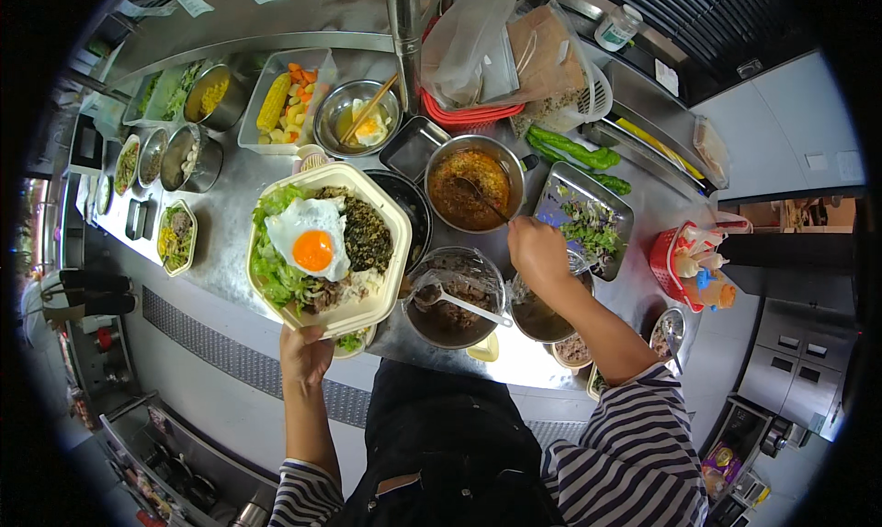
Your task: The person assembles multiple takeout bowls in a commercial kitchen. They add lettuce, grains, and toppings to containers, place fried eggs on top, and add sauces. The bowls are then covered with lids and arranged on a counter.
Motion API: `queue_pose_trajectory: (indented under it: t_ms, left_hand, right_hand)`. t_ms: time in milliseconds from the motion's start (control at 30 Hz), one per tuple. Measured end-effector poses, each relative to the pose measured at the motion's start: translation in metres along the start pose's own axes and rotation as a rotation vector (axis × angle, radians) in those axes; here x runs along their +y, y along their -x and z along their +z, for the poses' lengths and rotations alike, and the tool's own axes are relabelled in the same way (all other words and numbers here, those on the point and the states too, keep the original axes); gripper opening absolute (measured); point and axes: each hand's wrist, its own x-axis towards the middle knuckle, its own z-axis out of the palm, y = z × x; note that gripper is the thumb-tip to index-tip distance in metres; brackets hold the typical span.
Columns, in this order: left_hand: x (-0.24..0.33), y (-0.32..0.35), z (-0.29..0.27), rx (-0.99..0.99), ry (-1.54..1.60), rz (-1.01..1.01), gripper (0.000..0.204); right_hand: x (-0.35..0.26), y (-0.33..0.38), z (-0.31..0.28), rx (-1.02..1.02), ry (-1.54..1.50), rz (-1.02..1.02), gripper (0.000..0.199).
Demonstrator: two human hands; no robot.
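While the meal bowl (pixel 401 233) tilts up over the near edge of the steel counter (pixel 230 265), the left hand (pixel 306 354) grips its lower rim, the fingers beneath mostly hidden from me. I'd call that hexagonal bowl nearly complete: lettuce (pixel 274 259), dark seaweed flakes (pixel 367 235), minced meat, pale shreds and a fried egg (pixel 314 249) are all in. To its right, the right hand (pixel 540 254) is curled tight round the handle of a ladle (pixel 494 211), whose head sits in a saucepan (pixel 431 196) of reddish-brown sauce. No such sauce shows on the egg or lettuce, so that looks like the part not yet done.

Among the containers, at far left is a small dish of greens, then a steel pot (pixel 211 173) of pale pieces. Near it stands a second hexagonal bowl (pixel 194 242) with corn and meat. Behind are a pot of corn kernels (pixel 214 93) and a clear tub (pixel 250 127) of corn cob, carrot and potato chunks. Next comes a steel bowl (pixel 319 123) with another fried egg, chopsticks (pixel 377 102) across it. Further right, a film-lined bowl (pixel 413 320) holds minced meat and a pale-handled spoon (pixel 478 311); beyond the right hand, a steel tray (pixel 627 222) carries purple-green shredded leaves, and a red basket (pixel 663 260) holds squeeze bottles (pixel 703 260).
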Motion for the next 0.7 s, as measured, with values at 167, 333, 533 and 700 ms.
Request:
queue_pose_trajectory:
  t_ms: [167, 333, 533, 700]
  left_hand:
    - [-0.008, -0.018, 0.017, -0.031, 0.059, 0.002, 0.049]
    - [-0.004, -0.024, 0.029, -0.056, -0.009, -0.037, 0.038]
    - [0.006, -0.027, 0.031, -0.068, -0.07, -0.111, 0.054]
    - [0.01, -0.036, 0.021, -0.157, -0.133, -0.133, 0.057]
  right_hand:
    - [0.044, -0.008, 0.028, -0.064, -0.511, 0.246, 0.031]
    - [0.053, -0.004, 0.009, -0.146, -0.626, 0.404, 0.028]
    - [0.042, 0.014, -0.003, -0.001, -0.526, 0.402, 0.027]
    - [0.041, 0.023, 0.005, 0.038, -0.796, 0.575, 0.028]
